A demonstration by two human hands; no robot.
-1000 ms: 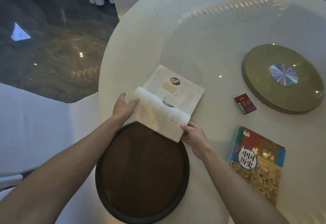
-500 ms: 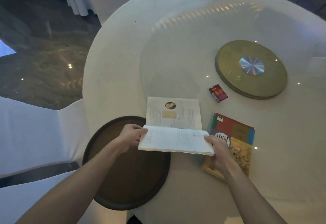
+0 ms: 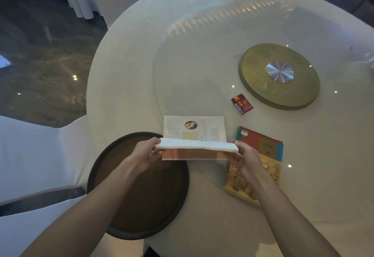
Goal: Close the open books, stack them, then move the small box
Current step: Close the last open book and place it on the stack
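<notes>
Book [image 3: 194, 131] half-folded | both hands grip ends | table [image 3: 202, 54] beyond open

Half-open book [image 3: 194, 135], closed book [image 3: 261, 145], red box [image 3: 242, 103].

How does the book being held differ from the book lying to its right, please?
The held book is half open, with printed pages showing; the closed book shows only its colourful cover. The left hand and right hand grip the held book's near half, raised; the closed book lies flat, untouched. Both rest on the round table.
</notes>
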